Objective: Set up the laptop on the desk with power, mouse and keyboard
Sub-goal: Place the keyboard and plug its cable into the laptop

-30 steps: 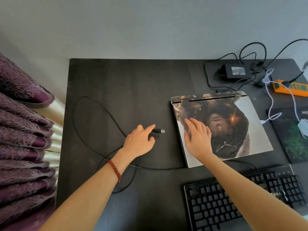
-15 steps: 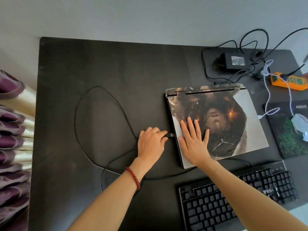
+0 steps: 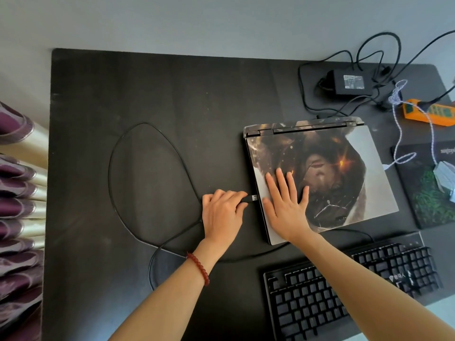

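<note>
The black table (image 3: 147, 94) takes up most of the view, with purple curtains (image 3: 17, 217) way off past my left hand. The closed laptop (image 3: 344, 173), with its printed art skin, lies under my right hand (image 3: 285, 207), which rests flat on the lid near the left edge, fingers straight and spread. The black keyboard (image 3: 344, 291) is just below my right forearm, nearer to me. Off to the right of that hand are the mouse pad (image 3: 423, 198) and the pale mouse (image 3: 443, 173) on it; the pad has some white lettering but it's too small to read. Up behind the laptop sits the power brick (image 3: 349, 82), label unreadable too, plus an orange power strip (image 3: 428, 114).

My left hand (image 3: 221, 212) is pinching the USB plug (image 3: 251, 198), with its black cable (image 3: 128, 193) looping out to the left. Compared with a second ago, the plug has gone from well short of the laptop to its metal tip right at the left side edge. Can't tell if it's actually seated.
</note>
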A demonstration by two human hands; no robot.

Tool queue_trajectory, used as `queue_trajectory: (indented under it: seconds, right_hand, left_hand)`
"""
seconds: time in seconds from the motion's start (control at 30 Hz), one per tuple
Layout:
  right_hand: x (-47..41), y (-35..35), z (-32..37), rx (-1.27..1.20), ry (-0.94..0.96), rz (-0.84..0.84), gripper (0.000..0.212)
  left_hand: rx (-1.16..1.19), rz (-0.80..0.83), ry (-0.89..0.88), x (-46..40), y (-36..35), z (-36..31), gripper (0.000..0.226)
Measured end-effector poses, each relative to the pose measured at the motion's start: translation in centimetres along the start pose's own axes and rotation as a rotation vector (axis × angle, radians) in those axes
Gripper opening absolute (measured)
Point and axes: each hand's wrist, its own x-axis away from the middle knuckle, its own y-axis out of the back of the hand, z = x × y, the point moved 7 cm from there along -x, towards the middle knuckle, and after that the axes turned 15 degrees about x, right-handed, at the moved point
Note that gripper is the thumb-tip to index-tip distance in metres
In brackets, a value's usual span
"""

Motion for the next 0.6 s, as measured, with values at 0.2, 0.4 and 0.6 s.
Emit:
queue_trajectory:
  seconds: [0.2,0.4,0.6]
  right_hand:
    - [-0.1,-0.3,-0.1,0.002,0.002,0.0,0.062]
    - [-0.2,-0.4,-0.1,0.015,0.006,0.004,0.064]
    - [-0.1,-0.3,-0.1,0.018,0.013,0.008,0.065]
  left_hand:
    - [0.016,0.037,0.024,0.7,-0.4,0.2,0.019]
    - [0.053,0.047,0.05,1.3,-0.5,0.3,0.02]
    - [0.101,0.037,0.137,0.7,-0.6,0.6,0.022]
